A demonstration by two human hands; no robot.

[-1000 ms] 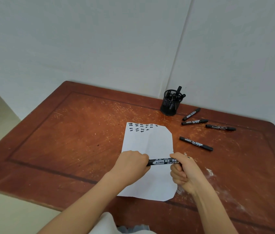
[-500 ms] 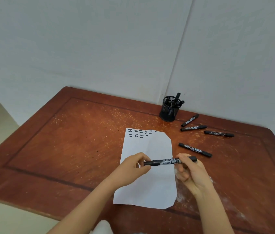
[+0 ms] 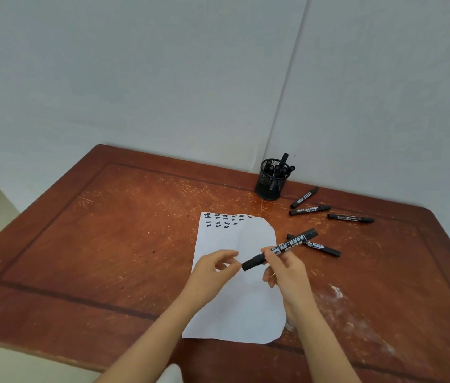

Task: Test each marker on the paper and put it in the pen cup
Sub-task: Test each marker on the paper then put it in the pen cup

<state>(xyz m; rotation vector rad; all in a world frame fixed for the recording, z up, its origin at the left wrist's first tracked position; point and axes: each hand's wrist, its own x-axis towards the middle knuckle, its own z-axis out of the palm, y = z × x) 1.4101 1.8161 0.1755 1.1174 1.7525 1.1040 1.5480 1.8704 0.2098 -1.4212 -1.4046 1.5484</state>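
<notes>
My right hand (image 3: 284,268) grips a black marker (image 3: 290,243) around its middle. The marker is held tilted above the right side of the white paper (image 3: 235,302), its capped end pointing at my left hand (image 3: 212,272). That hand hovers over the paper with thumb and fingers slightly apart, just short of the marker's tip, holding nothing. Rows of small black test marks (image 3: 225,219) run across the paper's top edge. The black mesh pen cup (image 3: 272,181) stands at the table's back, in the wall corner, with several markers inside.
Several loose black markers lie on the wooden table (image 3: 107,244) right of the paper: one (image 3: 304,197) and another (image 3: 310,210) near the cup, a third (image 3: 351,218) further right, and one (image 3: 324,247) partly behind the held marker. A wall runs close behind the cup.
Both hands held the marker level over the paper. My left hand has let go of its end, and my right hand has raised and tilted the marker up to the right.
</notes>
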